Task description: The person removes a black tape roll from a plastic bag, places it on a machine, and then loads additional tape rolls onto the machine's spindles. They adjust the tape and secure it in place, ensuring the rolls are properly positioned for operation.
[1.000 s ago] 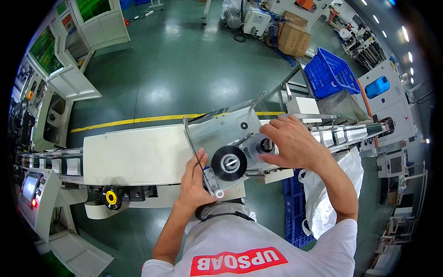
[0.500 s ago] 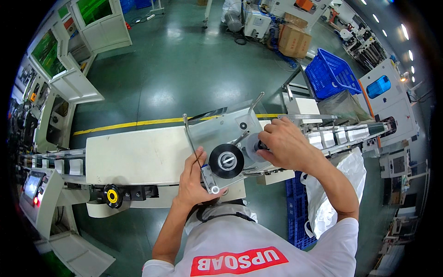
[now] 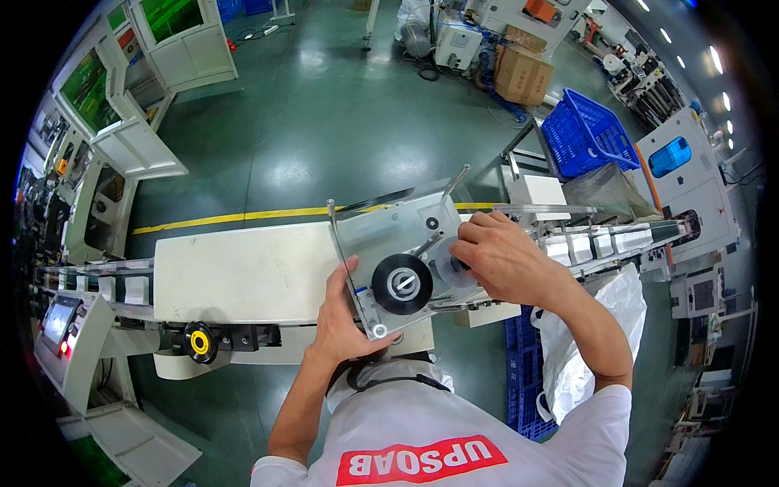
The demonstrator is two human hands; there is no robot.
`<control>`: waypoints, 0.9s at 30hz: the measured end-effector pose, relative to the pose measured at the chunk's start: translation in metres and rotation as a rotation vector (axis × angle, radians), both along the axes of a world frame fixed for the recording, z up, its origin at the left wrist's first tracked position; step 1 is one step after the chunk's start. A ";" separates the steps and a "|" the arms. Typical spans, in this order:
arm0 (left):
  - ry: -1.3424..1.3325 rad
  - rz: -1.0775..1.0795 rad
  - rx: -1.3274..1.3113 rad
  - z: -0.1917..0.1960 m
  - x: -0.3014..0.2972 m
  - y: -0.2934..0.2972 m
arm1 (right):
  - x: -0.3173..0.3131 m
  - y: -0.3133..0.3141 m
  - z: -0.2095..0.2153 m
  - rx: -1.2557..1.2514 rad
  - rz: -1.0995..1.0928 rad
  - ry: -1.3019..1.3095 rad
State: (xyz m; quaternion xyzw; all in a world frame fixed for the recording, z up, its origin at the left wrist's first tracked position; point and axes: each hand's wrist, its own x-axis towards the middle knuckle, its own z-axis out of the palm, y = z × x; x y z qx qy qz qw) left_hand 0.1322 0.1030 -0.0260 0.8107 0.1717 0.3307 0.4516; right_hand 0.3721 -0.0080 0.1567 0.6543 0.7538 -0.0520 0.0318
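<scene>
A flat, pale metal-and-clear plate assembly (image 3: 389,227) is tilted in front of me, with rods standing from its corners. My left hand (image 3: 345,316) grips its lower left corner, thumb underneath and fingers along the left edge. On the plate sits a black tape roll (image 3: 388,284) with a pale hub. Right of that roll is a clear round reel (image 3: 448,272). My right hand (image 3: 507,258) has its fingers closed at the centre of this reel, hiding the dark hub. A small black roller (image 3: 432,223) is on the plate's far part.
Below the plate runs a cream machine bed (image 3: 235,276) with a black-and-yellow handwheel (image 3: 200,342). A conveyor (image 3: 600,243) with white packs extends right. Around me are a control panel (image 3: 61,321), a blue crate (image 3: 588,134), a white bag (image 3: 596,341) and a blue pallet (image 3: 523,365).
My right fingers have shifted around the clear reel's centre, and the dark hub that showed between them is now covered. My left hand keeps its hold; the whole view has moved slightly.
</scene>
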 end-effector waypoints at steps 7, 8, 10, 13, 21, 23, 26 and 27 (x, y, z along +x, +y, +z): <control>-0.026 -0.038 0.015 0.000 -0.002 0.004 | 0.003 -0.004 0.003 0.059 -0.029 0.042; -0.026 -0.041 0.009 0.000 -0.002 0.005 | 0.003 -0.005 0.004 0.079 -0.058 0.064; -0.020 -0.043 -0.007 0.000 -0.003 0.005 | 0.003 -0.006 0.003 0.117 -0.107 0.082; -0.012 -0.042 -0.020 0.001 -0.004 0.005 | 0.001 -0.003 0.003 0.029 -0.171 0.022; -0.033 -0.045 0.025 -0.002 -0.003 0.006 | 0.003 -0.003 -0.008 0.012 -0.165 0.018; -0.039 -0.048 0.008 -0.003 -0.003 0.006 | 0.000 -0.002 -0.005 -0.045 -0.182 0.013; -0.032 -0.052 -0.008 -0.001 -0.003 0.006 | 0.003 -0.005 -0.008 0.000 -0.103 0.031; -0.028 -0.054 -0.011 0.000 -0.003 0.006 | 0.003 -0.005 -0.008 -0.006 -0.084 0.036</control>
